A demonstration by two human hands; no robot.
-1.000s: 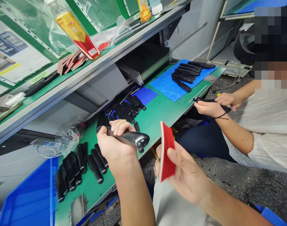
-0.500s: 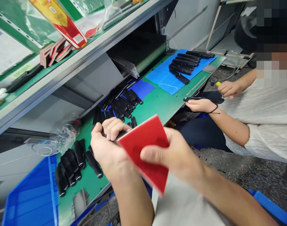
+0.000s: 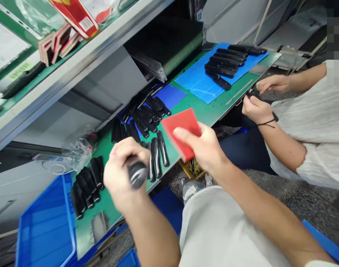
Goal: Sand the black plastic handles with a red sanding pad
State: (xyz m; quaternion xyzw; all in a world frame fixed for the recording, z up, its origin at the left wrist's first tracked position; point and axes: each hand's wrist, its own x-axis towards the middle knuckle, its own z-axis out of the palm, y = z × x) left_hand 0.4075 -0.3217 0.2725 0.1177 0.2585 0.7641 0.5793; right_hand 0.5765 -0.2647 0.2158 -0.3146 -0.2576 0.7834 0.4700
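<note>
My left hand [image 3: 121, 172] is wrapped round a black handle-shaped part [image 3: 137, 174], its rounded, shiny end tilted toward me. In my right hand [image 3: 207, 146], a flat red pad [image 3: 182, 128] is gripped with the thumb on top. The pad is apart from the handle, a little up and to the right of it. Under and beside my left hand, several shiny black handles [image 3: 156, 157] lie on the green tabletop [image 3: 175, 146]. More black handles [image 3: 86, 185] are piled farther left.
At my right a co-worker's hands [image 3: 258, 102] hold a dark part. A blue mat [image 3: 194, 87] bears more black handles. A blue bin [image 3: 47, 226] stands at the lower left, by a grey metal plate [image 3: 99, 227]. The shelf edge [image 3: 83, 68] crosses the upper left.
The red pad has moved up and away from the black handle. My left hand has turned, bringing the handle's end toward me. The co-worker's hands have come together.
</note>
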